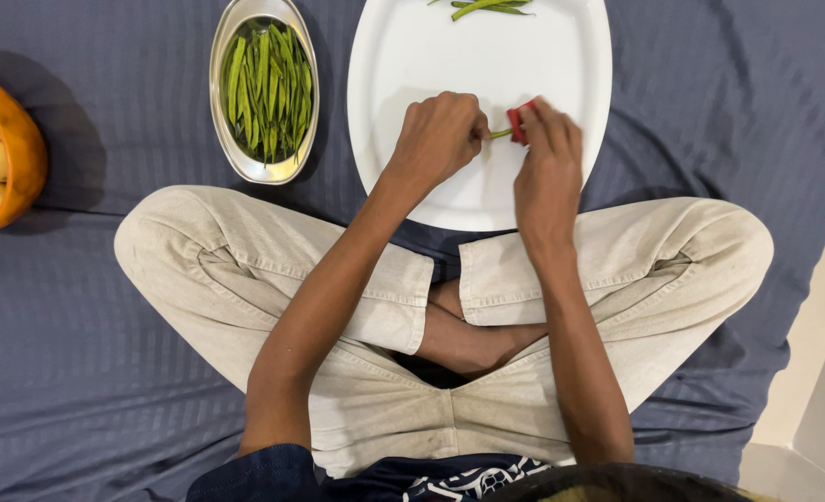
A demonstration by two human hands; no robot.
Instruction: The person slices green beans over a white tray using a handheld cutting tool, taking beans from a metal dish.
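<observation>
Brightness: even and fairly bright, soft indoor light.
Shadows: a soft one under the left hand (pixel 440 139) on the white tray (pixel 561 65); a dark one beside the orange bowl (pixel 17 153), far out from the left hand.
Glare: mild sheen on the steel dish (pixel 236 28) rim.
Blur: right hand (pixel 547 153) fingers slightly smeared.
Edges: wide-angle bend, the legs splay outward.
Focus: dark shirt nearest the camera is soft.
</observation>
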